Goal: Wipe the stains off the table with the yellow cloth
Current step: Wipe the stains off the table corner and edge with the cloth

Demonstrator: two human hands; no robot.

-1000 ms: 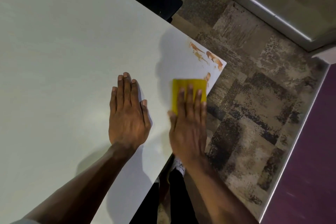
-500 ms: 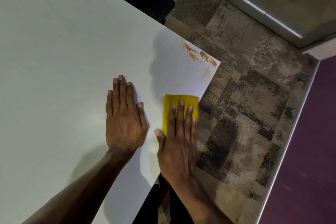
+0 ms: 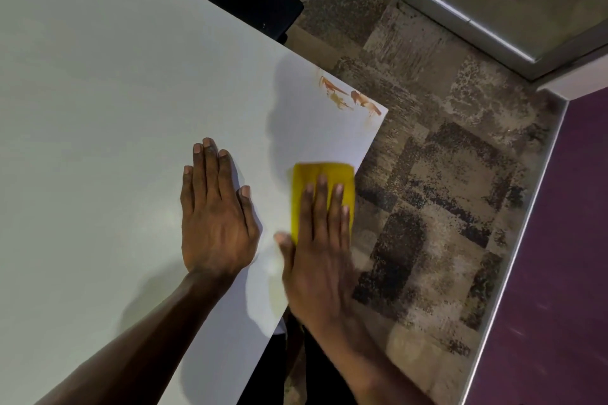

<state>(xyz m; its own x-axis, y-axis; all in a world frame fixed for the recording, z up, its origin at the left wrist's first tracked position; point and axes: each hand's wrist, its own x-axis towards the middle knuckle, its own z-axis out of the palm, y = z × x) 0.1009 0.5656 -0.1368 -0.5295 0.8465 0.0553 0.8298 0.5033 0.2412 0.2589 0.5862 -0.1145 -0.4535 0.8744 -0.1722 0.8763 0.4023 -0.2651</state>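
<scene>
- Head view: the right hand [image 3: 319, 260] lies flat on the yellow cloth [image 3: 332, 171]. Its fingers are straight and close together and press the cloth onto the surface [image 3: 115, 108]. The thumb rests just off the cloth's left edge. The hand is a little blurred.
- The cloth is a folded rectangle, with its long axis running along the fingers, away from the person. Its right side sits at the surface's edge, and its nearer part appears to hang slightly over it.
- The stains [image 3: 348, 99], orange-brown streaks, lie beyond the cloth, ahead and a little to its right, by the far corner. Bare surface separates them from the cloth.
- The left hand [image 3: 215, 217] rests to the left of the cloth, palm down, with fingers straight and thumb out. It holds nothing and is farther from the stains than the right hand.
- The coming stroke probably calls for a push forward and slightly right.
- There is open room left of the cloth. On its right there is hardly any margin, only the drop to the carpet [image 3: 444, 191].
</scene>
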